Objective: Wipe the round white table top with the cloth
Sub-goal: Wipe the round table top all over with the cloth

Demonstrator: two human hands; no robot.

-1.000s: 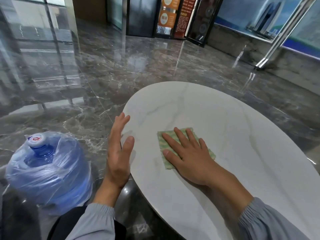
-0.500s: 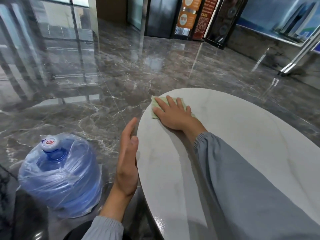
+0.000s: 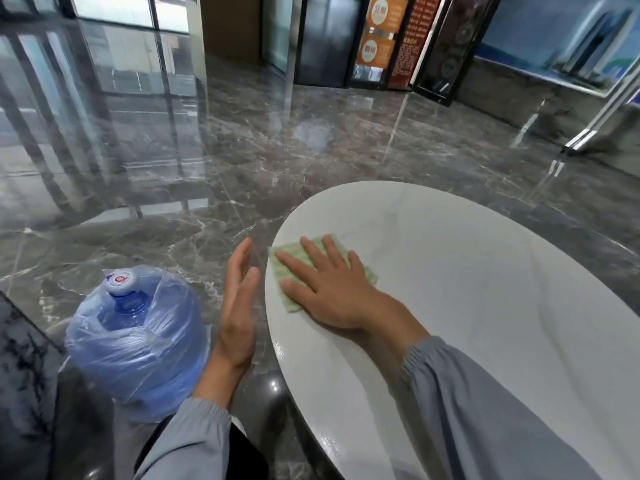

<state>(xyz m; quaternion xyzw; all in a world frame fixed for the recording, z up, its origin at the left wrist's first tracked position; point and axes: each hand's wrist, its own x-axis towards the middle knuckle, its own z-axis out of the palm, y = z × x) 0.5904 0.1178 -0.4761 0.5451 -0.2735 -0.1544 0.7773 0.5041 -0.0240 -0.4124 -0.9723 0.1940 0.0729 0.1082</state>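
Note:
The round white marble-look table top (image 3: 467, 289) fills the right half of the view. A pale green checked cloth (image 3: 287, 261) lies flat near its left rim. My right hand (image 3: 329, 289) presses on the cloth with straight, spread fingers and covers most of it. My left hand (image 3: 239, 303) hovers off the table just left of the rim, palm turned toward the table, fingers straight and holding nothing.
A large blue water jug (image 3: 138, 341) wrapped in clear plastic stands on the dark polished marble floor (image 3: 242, 161) left of the table. Glass walls are at the far left; poster stands (image 3: 377, 39) and a metal rail (image 3: 602, 109) are at the back.
My right hand has drawn the cloth back from the far left edge toward me along the rim. The left hand stays beside the table edge. The camera view has shifted slightly.

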